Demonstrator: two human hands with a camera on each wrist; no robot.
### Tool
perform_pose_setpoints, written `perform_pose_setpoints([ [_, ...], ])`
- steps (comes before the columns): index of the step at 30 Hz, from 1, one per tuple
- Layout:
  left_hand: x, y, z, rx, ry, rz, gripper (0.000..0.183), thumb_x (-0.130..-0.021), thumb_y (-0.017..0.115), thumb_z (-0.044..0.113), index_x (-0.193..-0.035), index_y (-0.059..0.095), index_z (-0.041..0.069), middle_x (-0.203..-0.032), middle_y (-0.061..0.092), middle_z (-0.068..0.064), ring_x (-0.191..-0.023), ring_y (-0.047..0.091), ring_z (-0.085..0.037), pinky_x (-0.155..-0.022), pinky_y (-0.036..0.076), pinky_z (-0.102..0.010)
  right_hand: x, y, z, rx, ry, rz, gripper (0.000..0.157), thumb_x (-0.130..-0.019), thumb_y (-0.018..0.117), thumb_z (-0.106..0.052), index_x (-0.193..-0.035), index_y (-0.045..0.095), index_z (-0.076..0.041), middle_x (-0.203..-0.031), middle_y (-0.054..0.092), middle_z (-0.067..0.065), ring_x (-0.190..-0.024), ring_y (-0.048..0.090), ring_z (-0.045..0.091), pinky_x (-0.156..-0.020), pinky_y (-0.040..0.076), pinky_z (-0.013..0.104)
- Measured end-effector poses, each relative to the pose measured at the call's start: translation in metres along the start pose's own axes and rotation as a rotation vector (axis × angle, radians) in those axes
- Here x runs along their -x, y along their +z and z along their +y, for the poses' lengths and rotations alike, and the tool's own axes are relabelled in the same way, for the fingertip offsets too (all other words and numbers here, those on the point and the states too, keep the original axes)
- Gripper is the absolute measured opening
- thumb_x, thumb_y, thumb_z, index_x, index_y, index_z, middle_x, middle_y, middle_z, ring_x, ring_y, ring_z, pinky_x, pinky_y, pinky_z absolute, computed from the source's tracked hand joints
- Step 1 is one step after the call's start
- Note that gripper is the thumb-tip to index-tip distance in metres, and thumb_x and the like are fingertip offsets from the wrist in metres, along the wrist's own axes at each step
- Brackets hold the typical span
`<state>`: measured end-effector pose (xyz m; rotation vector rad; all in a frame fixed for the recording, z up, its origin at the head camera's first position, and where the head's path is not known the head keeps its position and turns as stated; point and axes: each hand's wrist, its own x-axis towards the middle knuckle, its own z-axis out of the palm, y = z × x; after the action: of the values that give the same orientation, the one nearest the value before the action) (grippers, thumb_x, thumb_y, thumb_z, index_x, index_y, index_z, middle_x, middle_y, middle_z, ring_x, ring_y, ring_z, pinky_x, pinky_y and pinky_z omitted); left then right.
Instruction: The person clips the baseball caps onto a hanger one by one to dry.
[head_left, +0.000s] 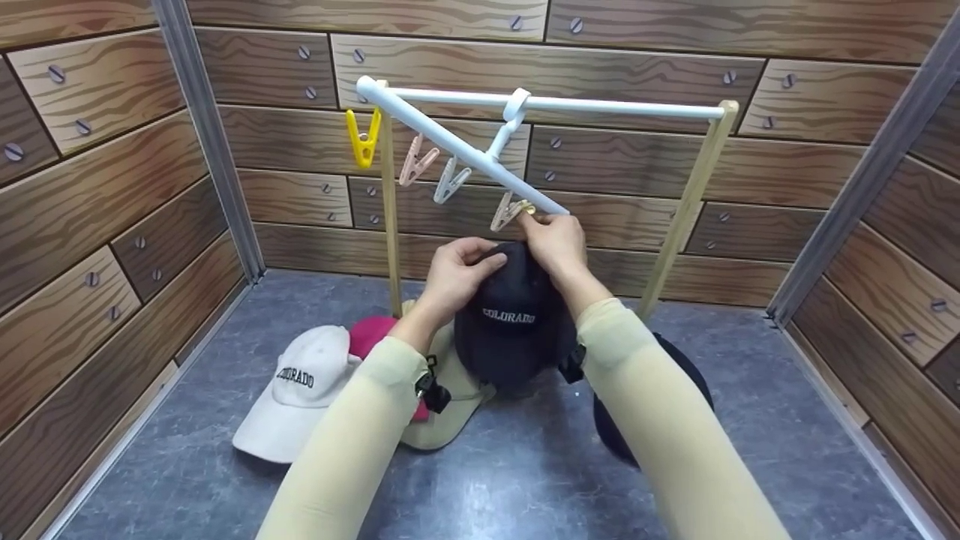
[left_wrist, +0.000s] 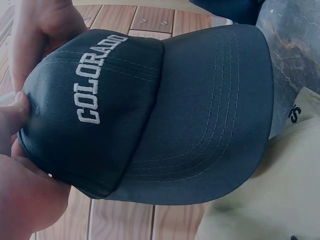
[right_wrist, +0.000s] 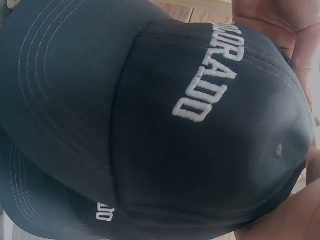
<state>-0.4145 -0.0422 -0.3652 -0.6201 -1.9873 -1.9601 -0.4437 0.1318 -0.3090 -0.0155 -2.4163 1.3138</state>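
Note:
A navy baseball cap (head_left: 510, 300) lettered COLORADO hangs in front of the rack, brim down. My left hand (head_left: 454, 277) holds its crown, thumb on the front near the top. In the left wrist view the cap's crown (left_wrist: 95, 95) lies against the left thumb (left_wrist: 17, 112). My right hand (head_left: 559, 244) is at the cap's upper right, its fingertips pinching a beige clothespin (head_left: 508, 212) below the near end of the white hanger bar (head_left: 450, 142). Part of this grip is hidden; the right wrist view mostly shows the cap (right_wrist: 200, 125).
A yellow clothespin (head_left: 363, 139), a pink one (head_left: 417, 161) and a pale grey one (head_left: 451, 181) hang along the bar. The rack has wooden posts (head_left: 686, 202). On the floor lie white (head_left: 315, 375), pink (head_left: 369, 334) and khaki (head_left: 442, 427) caps, plus a dark cap (head_left: 686, 367) at right.

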Motion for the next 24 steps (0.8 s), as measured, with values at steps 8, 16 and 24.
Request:
perform_pose_setpoints([
  [8,0.0004,-0.0013,-0.0007,-0.011,0.008,0.0,0.013,-0.099,0.084,0.006,-0.109,0.082,-0.003,-0.096,0.083,-0.007,-0.084,0.071,-0.007,-0.08,0.055,-0.023,-0.0006,0.0033,-0.0028,-0.159,0.059,0.015,0.037,-0.1,0.075,-0.04,-0.1,0.088,-0.005,-0.076,0.077,0.003,-0.089,0.067,0.023,-0.079,0.048,0.029],
  [16,0.0018,-0.0027,-0.0016,-0.021,0.004,-0.011,0.014,-0.1,0.083,0.008,-0.11,0.082,-0.002,-0.097,0.083,-0.007,-0.084,0.072,-0.008,-0.08,0.055,-0.024,-0.0021,0.0045,-0.0002,-0.333,0.096,-0.008,0.037,-0.103,0.073,-0.031,-0.109,0.086,0.003,-0.086,0.082,0.013,-0.07,0.071,0.014,-0.065,0.052,0.023],
  [24,0.0021,-0.004,-0.0016,-0.018,0.001,-0.008,0.014,-0.099,0.084,0.007,-0.109,0.081,-0.002,-0.096,0.083,-0.007,-0.084,0.071,-0.008,-0.079,0.055,-0.024,-0.0024,0.0053,-0.0004,-0.42,0.119,0.022,0.032,-0.101,0.077,-0.03,-0.094,0.084,0.0,-0.083,0.079,0.008,-0.06,0.066,0.011,-0.06,0.053,0.023],
])
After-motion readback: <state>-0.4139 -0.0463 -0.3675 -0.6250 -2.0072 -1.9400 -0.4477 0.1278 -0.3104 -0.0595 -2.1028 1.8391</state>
